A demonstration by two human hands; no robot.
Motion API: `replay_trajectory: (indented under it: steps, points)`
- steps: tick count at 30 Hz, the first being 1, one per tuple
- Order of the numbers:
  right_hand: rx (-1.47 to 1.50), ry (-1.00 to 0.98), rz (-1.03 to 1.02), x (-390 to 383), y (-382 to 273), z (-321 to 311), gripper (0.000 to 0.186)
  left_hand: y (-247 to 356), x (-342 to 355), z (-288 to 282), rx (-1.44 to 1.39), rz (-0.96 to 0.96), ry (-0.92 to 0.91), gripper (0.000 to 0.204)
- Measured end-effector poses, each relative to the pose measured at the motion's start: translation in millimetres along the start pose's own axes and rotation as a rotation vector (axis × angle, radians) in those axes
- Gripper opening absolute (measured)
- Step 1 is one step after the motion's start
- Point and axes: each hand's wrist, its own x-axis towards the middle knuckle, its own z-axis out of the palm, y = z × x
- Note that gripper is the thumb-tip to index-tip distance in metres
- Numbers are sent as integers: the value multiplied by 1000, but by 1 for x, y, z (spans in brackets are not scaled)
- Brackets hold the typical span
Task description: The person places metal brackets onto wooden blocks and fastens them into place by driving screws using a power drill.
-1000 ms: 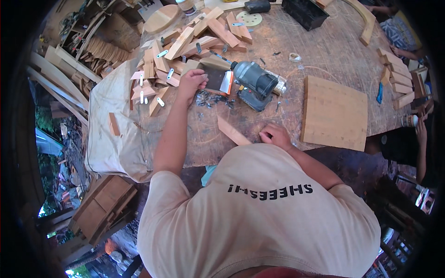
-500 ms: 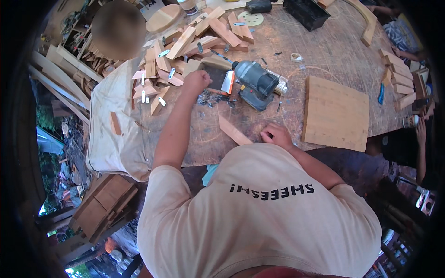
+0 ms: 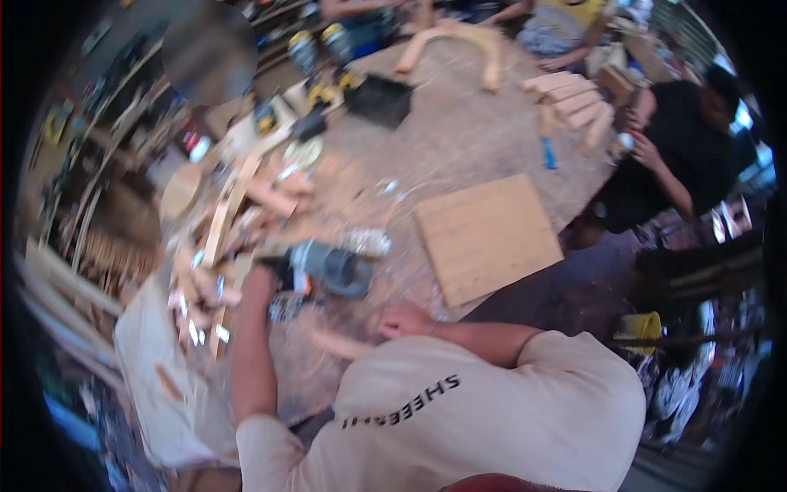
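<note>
My left hand (image 3: 261, 280) reaches over the near left edge of a small dark box (image 3: 284, 271) beside the wood pile; motion blur and the box hide its fingers. Just right of the box lies a grey-blue cordless power drill (image 3: 332, 269) on the table. My right hand (image 3: 405, 320) rests at the near table edge, its fingers curled; whatever may be in them is hidden. To the left of that hand a short wooden strip (image 3: 338, 344) lies flat, partly covered by my shirt. Small dark bits (image 3: 285, 308) are scattered below the box.
A square wooden board (image 3: 488, 239) lies to the right. Wood pieces (image 3: 217, 234) with metal plates pile up on the left, near a pale cloth (image 3: 172, 394). Farther off are a black tray (image 3: 379, 100), a curved wooden part (image 3: 447, 34) and stacked blocks (image 3: 574, 102). A person (image 3: 680, 139) stands at the right.
The view has swung to the right and blurred, bringing the far table end and other people into sight. My left hand has shifted slightly at the box; my right hand stays by the edge.
</note>
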Motion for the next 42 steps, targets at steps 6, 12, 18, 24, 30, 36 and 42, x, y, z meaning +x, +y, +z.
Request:
replay_trajectory:
  steps: [6,12,18,24,30,36,42]
  points:
    - [-24,31,41,-6,-7,-1,16,-18,13,4,-26,39,-216,19]
    - [-36,-7,51,-6,-12,-6,16,-11,15,9,21,3,-152,19]
    - [-33,-36,114,-4,-22,-9,17,-1,12,5,39,-123,-179,29]
    - [-67,26,14,-3,-19,-8,19,16,2,1,76,-130,-95,33]
    - [-143,-16,64,-1,-16,-7,20,13,-7,9,33,-179,-4,34]
    - [-17,28,61,-6,-27,-14,18,25,-14,-1,-43,-171,41,34]
    - [-108,-28,114,-4,-21,-9,16,2,-18,10,-206,-137,148,19]
